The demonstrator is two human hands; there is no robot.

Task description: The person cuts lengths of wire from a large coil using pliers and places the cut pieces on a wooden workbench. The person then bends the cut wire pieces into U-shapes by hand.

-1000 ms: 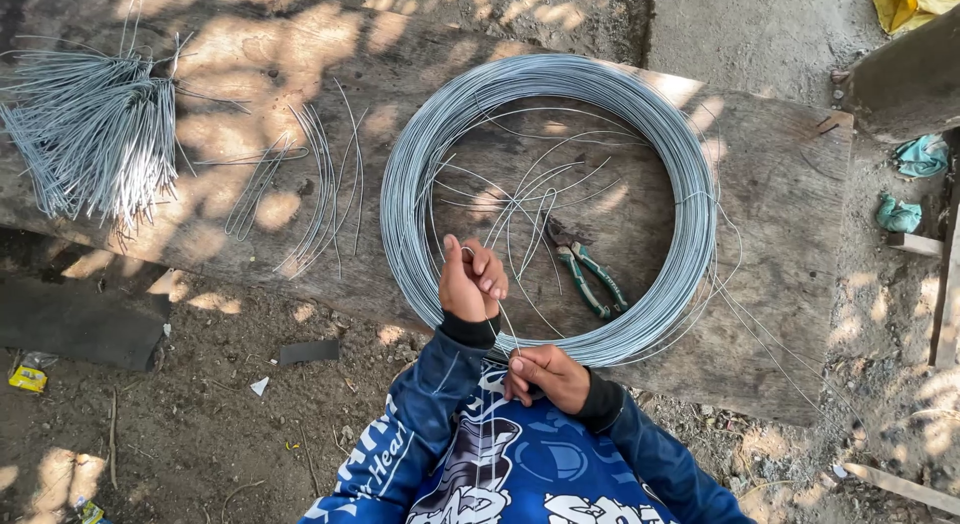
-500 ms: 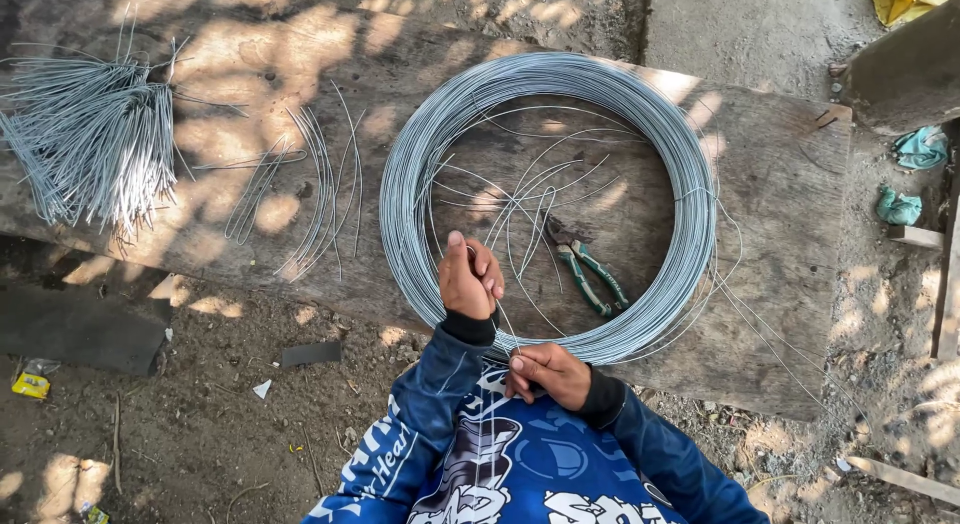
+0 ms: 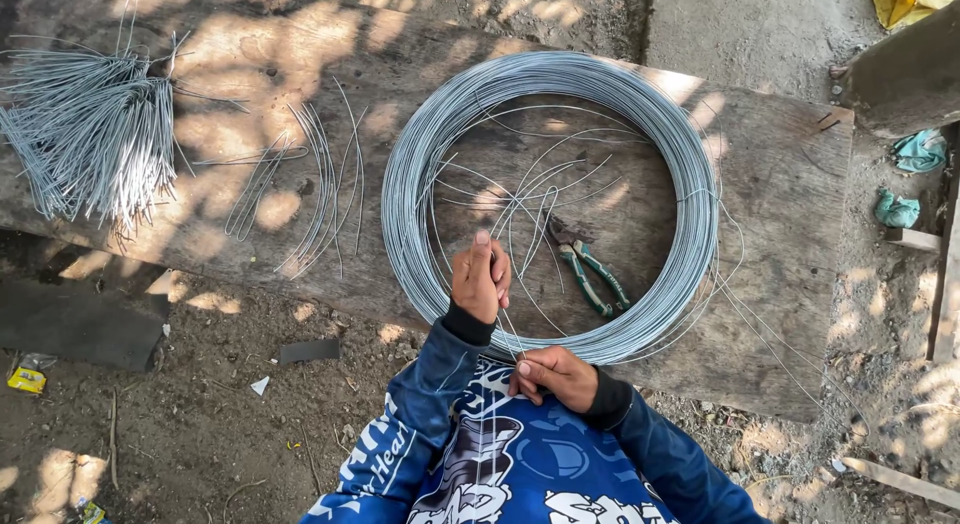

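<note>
**Wire strands drawn between two hands**

A few thin wire strands [image 3: 512, 334] run taut between the two hands, low over the near edge of the wooden board [image 3: 780, 184]. The left hand [image 3: 481, 279] is closed in a loose fist around the far end of them, thumb up, just inside the near rim of the big wire coil [image 3: 690, 214]. The right hand [image 3: 555, 376] sits closer to the body, against the blue printed shirt [image 3: 520, 464], its fingertips pinched on the near end of the same strands.

Judged from this, the step in hand is straightening or measuring off a length of wire. A next move would call for a firm pinch at both ends and a cutting tool: green-handled pliers [image 3: 585, 269] lie just to the right of the left hand, inside the coil, among loose looping strands.

Further left of the left hand, bent cut pieces [image 3: 320, 184] lie on the board, and well beyond them a thick bundle of cut wires [image 3: 95, 134]. Bare dirt ground [image 3: 200, 424] lies below the board.
</note>
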